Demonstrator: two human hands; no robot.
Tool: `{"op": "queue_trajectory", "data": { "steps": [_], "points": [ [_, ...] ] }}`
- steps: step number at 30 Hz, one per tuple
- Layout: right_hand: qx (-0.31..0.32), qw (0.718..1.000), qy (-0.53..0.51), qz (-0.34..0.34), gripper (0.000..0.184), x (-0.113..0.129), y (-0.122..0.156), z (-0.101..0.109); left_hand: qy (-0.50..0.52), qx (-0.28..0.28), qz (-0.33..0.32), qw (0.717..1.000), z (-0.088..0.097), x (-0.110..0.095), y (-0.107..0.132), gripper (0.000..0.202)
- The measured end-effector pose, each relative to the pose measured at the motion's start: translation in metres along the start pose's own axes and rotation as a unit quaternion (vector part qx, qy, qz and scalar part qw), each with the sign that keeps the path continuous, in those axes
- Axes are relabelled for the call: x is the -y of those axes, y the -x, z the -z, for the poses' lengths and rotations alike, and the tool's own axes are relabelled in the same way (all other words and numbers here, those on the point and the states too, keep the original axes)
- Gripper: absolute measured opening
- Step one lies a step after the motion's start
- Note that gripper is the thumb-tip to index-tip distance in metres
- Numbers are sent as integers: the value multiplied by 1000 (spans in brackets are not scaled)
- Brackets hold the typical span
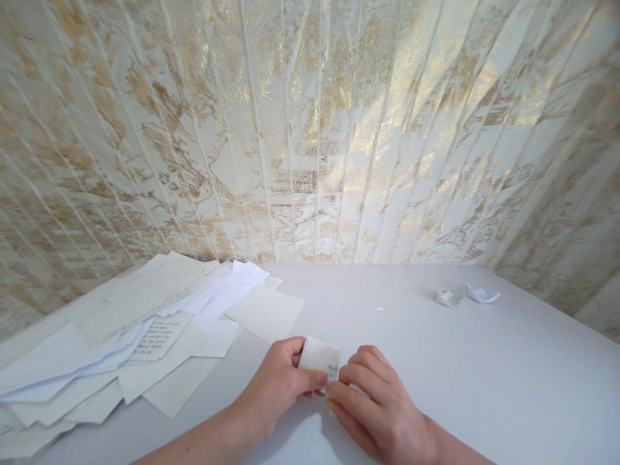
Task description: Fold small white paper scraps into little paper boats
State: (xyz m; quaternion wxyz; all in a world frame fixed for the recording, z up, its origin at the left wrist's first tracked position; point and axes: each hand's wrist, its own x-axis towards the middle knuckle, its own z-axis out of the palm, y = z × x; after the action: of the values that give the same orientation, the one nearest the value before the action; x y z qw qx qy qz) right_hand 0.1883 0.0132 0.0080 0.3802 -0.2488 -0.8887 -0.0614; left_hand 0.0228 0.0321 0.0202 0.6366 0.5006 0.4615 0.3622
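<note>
A small folded piece of paper, white with a little dark print near its lower right corner, is held up just above the table. My left hand grips it from the left, thumb across the front and fingers behind. At its lower right corner, my right hand pinches the edge with curled fingers. The right fingertips are partly hidden behind the hand and the paper.
A spread pile of loose paper sheets, some printed, covers the table's left side. Two small folded paper boats stand at the back right. A tiny paper scrap lies mid-table. A patterned curtain hangs behind the white table.
</note>
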Motion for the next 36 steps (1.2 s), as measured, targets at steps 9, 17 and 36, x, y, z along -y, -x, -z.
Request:
{"op": "queue_trajectory", "data": {
  "steps": [9, 17, 36],
  "points": [
    [21, 873, -275, -402, 24, 15, -6, -10, -295, 54, -82, 950, -4, -2, 13, 14],
    [10, 887, -247, -391, 24, 19, -7, -7, -318, 109, -84, 938, -3, 1, 14, 12],
    [67, 777, -386, -492, 44, 11, -6, -11, -20, 105, 28, 994, 6, -3, 2, 30]
  ]
}}
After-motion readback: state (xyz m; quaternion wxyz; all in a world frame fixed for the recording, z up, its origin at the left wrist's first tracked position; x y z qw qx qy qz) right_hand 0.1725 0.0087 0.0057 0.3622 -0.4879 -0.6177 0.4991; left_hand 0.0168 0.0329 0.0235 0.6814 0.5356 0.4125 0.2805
